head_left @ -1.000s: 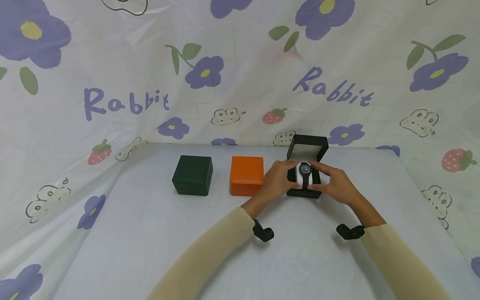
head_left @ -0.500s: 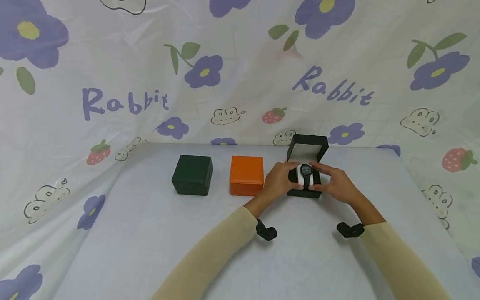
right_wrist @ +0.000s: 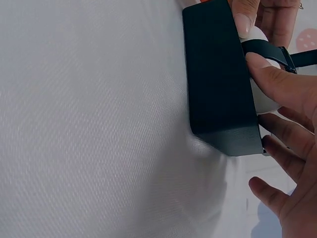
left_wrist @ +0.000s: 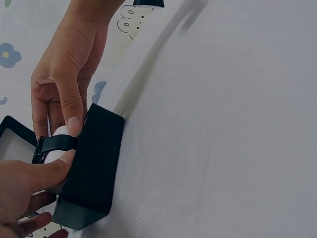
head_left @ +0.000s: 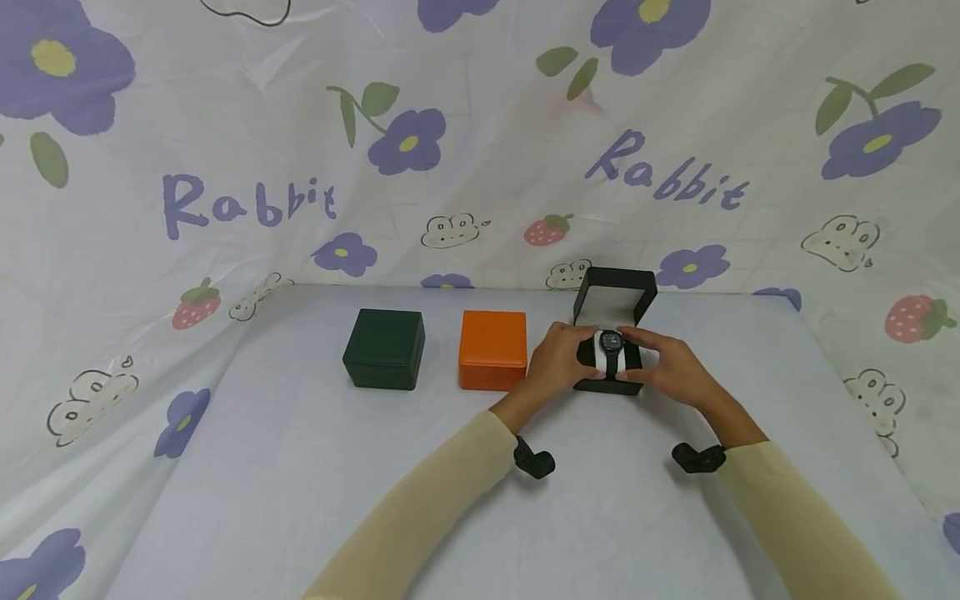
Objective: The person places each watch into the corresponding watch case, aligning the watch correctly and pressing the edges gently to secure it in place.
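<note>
A black wristwatch (head_left: 612,342) is strapped round a white watch cushion (head_left: 600,358), which sits in a black watch box (head_left: 607,387) with its lid raised. My left hand (head_left: 553,360) pinches the cushion's left side between thumb and fingers. On the other side, my right hand (head_left: 678,371) grips it the same way. In the left wrist view, both thumbs press the cushion beside the strap (left_wrist: 58,143), close to the box's front wall (left_wrist: 96,158). The right wrist view shows the right thumb (right_wrist: 277,82) on the cushion, with the little finger spread away from the box.
An orange box (head_left: 492,342), lid down, stands just left of the left hand. Farther left is a closed dark green box (head_left: 385,348). A white cloth (head_left: 300,483) covers the table, and a printed curtain (head_left: 480,167) hangs behind it.
The watch and cushion have settled slightly lower in the black box, both hands moving with them. The other boxes stay where they were.
</note>
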Motion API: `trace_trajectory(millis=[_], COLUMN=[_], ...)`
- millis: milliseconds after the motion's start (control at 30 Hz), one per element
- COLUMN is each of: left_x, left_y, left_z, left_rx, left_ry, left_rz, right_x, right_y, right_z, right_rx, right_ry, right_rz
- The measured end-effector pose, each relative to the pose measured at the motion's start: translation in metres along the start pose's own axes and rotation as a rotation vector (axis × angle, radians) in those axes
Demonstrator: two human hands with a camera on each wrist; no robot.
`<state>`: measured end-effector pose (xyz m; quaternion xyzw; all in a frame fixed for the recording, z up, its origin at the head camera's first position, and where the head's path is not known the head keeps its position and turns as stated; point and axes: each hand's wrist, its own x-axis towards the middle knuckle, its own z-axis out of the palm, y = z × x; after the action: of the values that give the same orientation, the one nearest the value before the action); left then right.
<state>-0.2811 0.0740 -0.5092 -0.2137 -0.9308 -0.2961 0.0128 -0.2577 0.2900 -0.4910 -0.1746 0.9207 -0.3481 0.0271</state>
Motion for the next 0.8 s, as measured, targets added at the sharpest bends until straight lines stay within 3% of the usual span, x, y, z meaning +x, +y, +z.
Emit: trace_trajectory(millis=[300,567,800], left_x=[-0.0005,-0.0019,-0.002], left_y=[-0.0032,-0.0038,-0.0033], left_z=[-0.0026,-0.0035,-0.0044], left_rx=[-0.018,-0.03,-0.031], left_ry=[-0.051,-0.061,-0.081], left_rz=[-0.007,0.015,0.014], right_x=[0.0007,-0.0025,-0.0014], right_y=[0.0003,0.0052,0.0075], right_z=[0.0008,0.003,0.0055], right_rx=[-0.039,-0.044,-0.032], right_ry=[-0.011,-0.007,0.0], right_rz=[-0.003,-0.078,-0.053])
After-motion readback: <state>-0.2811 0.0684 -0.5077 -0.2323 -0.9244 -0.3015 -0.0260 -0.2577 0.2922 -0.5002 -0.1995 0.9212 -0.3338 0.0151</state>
